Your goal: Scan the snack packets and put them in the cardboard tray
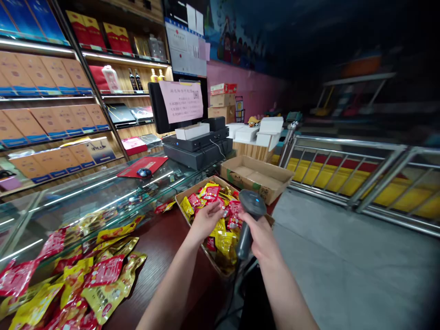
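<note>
My right hand [261, 236] is wrapped round the handle of a dark grey handheld barcode scanner [252, 203], its head up and its cord hanging below. My left hand [205, 221] reaches over a shallow cardboard box [182, 208] full of snack packets, its fingers stretched out close to a red packet [235, 211]. Whether the fingertips touch a packet cannot be made out. Yellow packets [226, 244] fill the near part of the box, below and between my hands.
Loose red and yellow packets [106, 271] lie piled on the dark table [161, 270] at left. Behind the box stand an open carton [256, 172] and a monitor [178, 103] on a cash drawer. A glass counter [85, 192] runs left; a metal railing [343, 142] stands right.
</note>
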Tool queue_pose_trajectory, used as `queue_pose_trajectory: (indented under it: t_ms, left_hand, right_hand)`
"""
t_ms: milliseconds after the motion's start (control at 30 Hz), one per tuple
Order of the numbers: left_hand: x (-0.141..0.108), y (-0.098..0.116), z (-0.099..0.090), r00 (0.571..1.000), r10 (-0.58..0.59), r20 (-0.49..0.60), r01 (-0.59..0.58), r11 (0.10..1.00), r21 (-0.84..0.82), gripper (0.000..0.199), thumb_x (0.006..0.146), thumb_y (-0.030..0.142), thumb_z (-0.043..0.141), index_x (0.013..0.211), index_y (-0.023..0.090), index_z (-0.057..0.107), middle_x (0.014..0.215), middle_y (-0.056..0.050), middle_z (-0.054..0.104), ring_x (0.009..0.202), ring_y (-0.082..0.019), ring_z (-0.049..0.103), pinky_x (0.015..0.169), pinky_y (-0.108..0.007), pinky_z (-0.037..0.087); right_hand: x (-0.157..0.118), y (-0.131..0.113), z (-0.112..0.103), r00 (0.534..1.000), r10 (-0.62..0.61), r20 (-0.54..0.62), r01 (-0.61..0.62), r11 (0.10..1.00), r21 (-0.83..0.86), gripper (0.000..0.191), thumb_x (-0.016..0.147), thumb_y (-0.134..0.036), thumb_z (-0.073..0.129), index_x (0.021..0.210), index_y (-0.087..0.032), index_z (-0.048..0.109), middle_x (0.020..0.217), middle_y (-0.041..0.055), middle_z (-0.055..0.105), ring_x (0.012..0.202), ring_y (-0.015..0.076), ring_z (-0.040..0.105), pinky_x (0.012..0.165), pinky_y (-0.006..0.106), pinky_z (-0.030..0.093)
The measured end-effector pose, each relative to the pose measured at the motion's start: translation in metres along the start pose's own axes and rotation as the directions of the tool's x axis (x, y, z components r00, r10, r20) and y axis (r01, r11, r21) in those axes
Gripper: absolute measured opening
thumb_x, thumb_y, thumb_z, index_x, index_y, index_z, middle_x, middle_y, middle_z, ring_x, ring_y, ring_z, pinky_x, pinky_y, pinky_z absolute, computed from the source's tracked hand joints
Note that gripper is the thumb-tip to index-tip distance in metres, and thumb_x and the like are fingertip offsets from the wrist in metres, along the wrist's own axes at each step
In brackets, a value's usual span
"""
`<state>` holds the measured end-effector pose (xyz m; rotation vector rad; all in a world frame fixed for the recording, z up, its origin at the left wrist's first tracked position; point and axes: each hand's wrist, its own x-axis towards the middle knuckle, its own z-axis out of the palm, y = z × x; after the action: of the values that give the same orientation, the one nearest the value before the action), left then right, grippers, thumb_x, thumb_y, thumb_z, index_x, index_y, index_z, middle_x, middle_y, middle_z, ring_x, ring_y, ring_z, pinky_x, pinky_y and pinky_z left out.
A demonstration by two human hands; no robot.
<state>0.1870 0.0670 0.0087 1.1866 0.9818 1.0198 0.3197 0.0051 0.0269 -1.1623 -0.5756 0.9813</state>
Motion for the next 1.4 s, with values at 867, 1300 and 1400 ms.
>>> queue_pose_trajectory:
  t_ms: [867, 1300, 1400]
  left_hand:
    - [0.037, -0.053, -0.232, 0.847, 0.394, -0.358, -0.004, 0.677, 0.736, 0.051, 0.072, 0.014, 0.059, 0.123, 0.015, 0.058, 0.118, -0.016, 0.06, 0.108, -0.027, 0.057, 0.096, -0.036, 0.039]
    - [0.005, -0.069, -0.225, 0.906, 0.345, -0.244, 0.038, 0.509, 0.86, 0.028, 0.07, 0.019, 0.066, 0.098, 0.018, 0.065, 0.099, -0.011, 0.066, 0.094, -0.025, 0.058, 0.083, -0.032, 0.04]
    - [-0.029, -0.069, -0.22, 0.913, 0.322, -0.252, 0.067, 0.49, 0.869, 0.032, 0.069, 0.026, 0.07, 0.098, 0.018, 0.062, 0.098, -0.009, 0.064, 0.092, -0.022, 0.059, 0.082, -0.031, 0.041]
  right_hand:
    - [0.006, 0.157, 0.211, 0.872, 0.178, 0.457, -0.061, 0.964, -0.259, 0.036, 0.058, -0.019, 0.062, 0.094, -0.016, 0.066, 0.092, 0.0014, 0.069, 0.093, 0.0191, 0.059, 0.084, 0.028, 0.042]
    - [0.005, 0.177, 0.194, 0.79, 0.367, 0.491, -0.311, 0.93, -0.195, 0.024, 0.058, -0.02, 0.063, 0.081, -0.014, 0.068, 0.072, -0.0006, 0.066, 0.068, 0.0131, 0.057, 0.07, 0.025, 0.043]
    - [-0.012, 0.175, 0.174, 0.74, 0.431, 0.516, -0.355, 0.902, -0.245, 0.02, 0.058, -0.019, 0.064, 0.077, -0.014, 0.067, 0.068, -0.0001, 0.065, 0.065, 0.0129, 0.057, 0.068, 0.026, 0.043]
